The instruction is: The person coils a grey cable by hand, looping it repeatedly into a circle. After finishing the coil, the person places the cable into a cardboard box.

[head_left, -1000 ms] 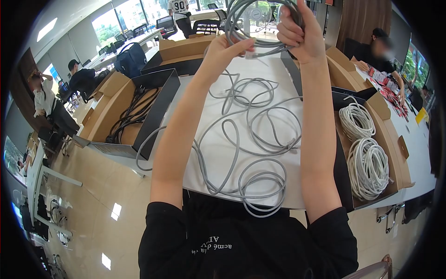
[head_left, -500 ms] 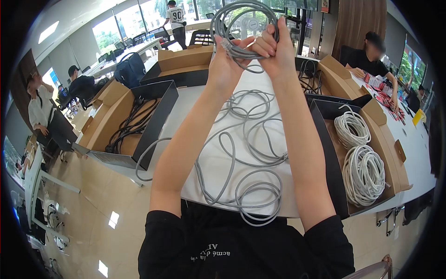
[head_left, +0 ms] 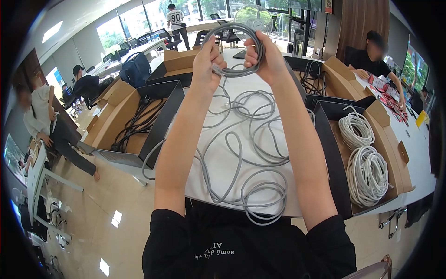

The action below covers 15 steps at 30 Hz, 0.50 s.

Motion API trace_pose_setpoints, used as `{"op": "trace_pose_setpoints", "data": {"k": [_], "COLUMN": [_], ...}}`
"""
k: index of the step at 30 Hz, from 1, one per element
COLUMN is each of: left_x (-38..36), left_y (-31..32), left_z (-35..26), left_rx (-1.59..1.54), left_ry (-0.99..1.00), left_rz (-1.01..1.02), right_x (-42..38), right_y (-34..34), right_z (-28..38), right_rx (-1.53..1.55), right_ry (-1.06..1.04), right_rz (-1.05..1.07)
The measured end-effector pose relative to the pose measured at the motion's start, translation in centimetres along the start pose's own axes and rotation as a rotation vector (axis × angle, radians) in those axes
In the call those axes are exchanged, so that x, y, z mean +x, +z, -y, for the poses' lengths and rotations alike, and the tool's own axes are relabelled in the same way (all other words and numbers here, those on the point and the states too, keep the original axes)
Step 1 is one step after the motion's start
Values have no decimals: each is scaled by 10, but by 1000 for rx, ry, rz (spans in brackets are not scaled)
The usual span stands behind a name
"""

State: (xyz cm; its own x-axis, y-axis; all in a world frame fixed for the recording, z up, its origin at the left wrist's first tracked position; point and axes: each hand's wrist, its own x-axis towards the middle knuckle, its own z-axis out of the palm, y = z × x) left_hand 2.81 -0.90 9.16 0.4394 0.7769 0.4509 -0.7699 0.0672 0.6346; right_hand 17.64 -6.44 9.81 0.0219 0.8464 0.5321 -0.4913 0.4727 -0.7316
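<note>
A coiled grey network cable is held up over the far side of the white table. My left hand closes round the coil's left side, and a pale plug shows by its fingers. On the coil's opposite side my right hand is wrapped round the loops with curled fingers. Below my hands, more grey cable lies in loose loops across the table, some hanging past its near edge.
To the right, an open box holds two white cable coils. Boxes with black cables stand at left and back right. Another open box and a blue backpack are behind. A person sits at right.
Both hands have come down and closer with the coil, which now looks flatter and tighter. My fingers have curled in further around it. The person at far left has shifted position.
</note>
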Motion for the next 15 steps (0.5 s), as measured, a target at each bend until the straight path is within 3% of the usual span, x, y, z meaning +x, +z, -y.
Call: {"op": "trace_pose_setpoints", "data": {"k": [4, 5, 9, 12, 14, 15], "left_x": [-3, -5, -12, -14, -15, -8], "left_y": [1, 3, 11, 13, 13, 3], "left_z": [-2, -2, -1, -6, -6, -5], "left_rx": [222, 290, 416, 462, 540, 530], "left_ry": [-40, -54, -71, -105, -42, -29], "left_rz": [-34, -45, -9, 44, 84, 151], "right_x": [-7, -7, -16, -8, -14, -18], "right_y": [4, 0, 13, 9, 18, 24], "right_z": [17, 19, 24, 19, 24, 27], "right_rx": [-489, -495, -1046, -1153, -1007, -919], "right_ry": [-162, -246, -317, -396, -135, -139], "right_rz": [-266, -208, -111, -53, -156, -132]}}
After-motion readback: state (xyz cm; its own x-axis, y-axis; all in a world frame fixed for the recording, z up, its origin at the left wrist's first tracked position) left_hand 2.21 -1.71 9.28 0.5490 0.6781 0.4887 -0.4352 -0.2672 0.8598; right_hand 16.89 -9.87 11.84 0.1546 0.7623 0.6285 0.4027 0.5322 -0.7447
